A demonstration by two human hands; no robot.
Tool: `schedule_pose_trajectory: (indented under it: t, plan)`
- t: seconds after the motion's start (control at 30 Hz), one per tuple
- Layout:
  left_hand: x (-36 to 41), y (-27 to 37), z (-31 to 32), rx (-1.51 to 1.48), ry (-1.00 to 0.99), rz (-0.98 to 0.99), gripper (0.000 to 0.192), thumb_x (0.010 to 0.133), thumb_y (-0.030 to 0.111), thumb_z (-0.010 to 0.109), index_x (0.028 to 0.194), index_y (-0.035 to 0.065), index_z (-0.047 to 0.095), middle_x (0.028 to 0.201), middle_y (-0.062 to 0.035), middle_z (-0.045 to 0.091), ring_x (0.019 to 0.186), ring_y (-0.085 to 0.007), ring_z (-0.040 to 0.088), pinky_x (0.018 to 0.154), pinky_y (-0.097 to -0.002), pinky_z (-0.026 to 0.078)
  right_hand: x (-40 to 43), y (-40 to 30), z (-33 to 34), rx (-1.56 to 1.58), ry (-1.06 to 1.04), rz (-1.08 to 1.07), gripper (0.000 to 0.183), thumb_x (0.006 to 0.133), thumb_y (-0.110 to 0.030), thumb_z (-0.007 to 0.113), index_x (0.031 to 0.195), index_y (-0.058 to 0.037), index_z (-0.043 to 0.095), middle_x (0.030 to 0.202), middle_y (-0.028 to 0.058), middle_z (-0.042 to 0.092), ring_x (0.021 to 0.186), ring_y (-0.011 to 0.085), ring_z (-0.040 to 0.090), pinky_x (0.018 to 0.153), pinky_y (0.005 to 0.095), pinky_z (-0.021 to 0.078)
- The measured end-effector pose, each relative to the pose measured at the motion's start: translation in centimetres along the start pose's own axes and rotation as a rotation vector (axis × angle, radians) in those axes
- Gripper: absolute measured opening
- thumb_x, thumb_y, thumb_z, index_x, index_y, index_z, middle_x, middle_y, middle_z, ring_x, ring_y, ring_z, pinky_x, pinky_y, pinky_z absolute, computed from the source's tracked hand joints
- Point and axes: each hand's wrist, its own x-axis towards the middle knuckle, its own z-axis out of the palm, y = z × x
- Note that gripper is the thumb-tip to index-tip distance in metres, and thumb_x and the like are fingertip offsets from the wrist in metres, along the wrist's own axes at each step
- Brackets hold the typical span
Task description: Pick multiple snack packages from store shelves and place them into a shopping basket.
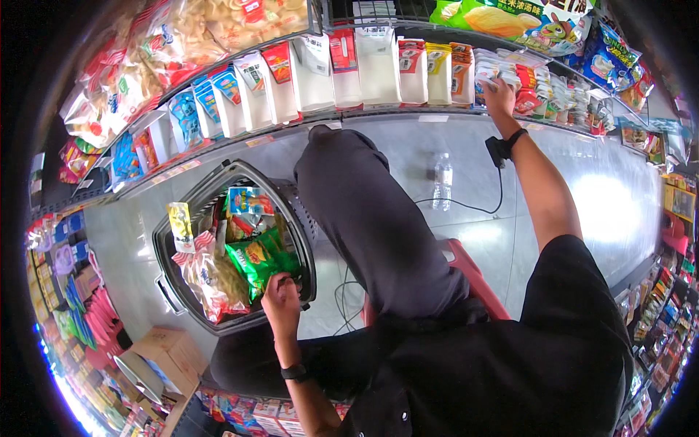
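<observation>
My right hand (499, 97) reaches to the shelf, its fingers on a white snack packet (487, 78) at the left of a row of small packets. Whether the fingers grip this packet or only touch it is hard to see. Down at the near right rim of a dark shopping basket (312, 257), my left hand (283, 297) hangs with loosely curled fingers and no visible object in them. Closest to it in the basket is a green snack bag (262, 257). A clear bag with red stripes (210, 278), a yellow-and-white pouch (180, 224) and a blue packet (248, 201) lie there too.
White display boxes (377, 74), several holding packets, line the shelf. Large snack bags (256, 22) sit above. On the floor are a plastic bottle (443, 180) and a black cable (464, 205). A pink stool (480, 278) is under me; a cardboard box (169, 355) stands behind left.
</observation>
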Motion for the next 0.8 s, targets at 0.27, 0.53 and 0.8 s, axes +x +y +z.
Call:
schedule_pose_trajectory:
  t: [0.27, 0.53, 0.8]
  plan:
    - [-0.6, 2.6, -1.3, 0.022, -0.038, 0.063, 0.014, 0.1, 0.008, 0.063, 0.11, -0.0009, 0.067, 0.08, -0.011, 0.076, 0.072, -0.0131, 0.073, 0.066, -0.0266, 0.055, -3.9, -8.7, -10.2, 0.312, 0.002, -0.234, 0.03, 0.096, -0.032, 0.073, 0.109, -0.005, 0.071, 0.082, 0.0161, 0.071, 0.069, 0.0268, 0.068, 0.068, 0.0361, 0.0538]
    - [0.1, 9.1, -6.3, -0.008, -0.056, 0.249, 0.015, 0.097, 0.006, 0.064, 0.11, -0.0007, 0.069, 0.081, -0.0125, 0.074, 0.067, -0.017, 0.07, 0.064, -0.03, 0.052, -11.3, -27.7, -24.1, 0.77, -0.474, -0.287, 0.021, 0.1, -0.021, 0.072, 0.109, -0.0017, 0.07, 0.074, -0.007, 0.059, 0.063, -0.0005, 0.048, 0.054, 0.0208, 0.037]
    - [0.7, 15.2, -16.0, -0.351, -0.082, 0.551, 0.023, 0.105, 0.016, 0.057, 0.112, -0.0025, 0.068, 0.102, -0.0101, 0.071, 0.09, -0.0174, 0.067, 0.079, -0.0314, 0.052, -20.2, -48.6, -32.4, 1.197, -0.78, -0.646, 0.027, 0.098, -0.014, 0.074, 0.118, 0.0029, 0.07, 0.092, 0.0014, 0.073, 0.077, 0.0012, 0.063, 0.067, 0.0202, 0.05]
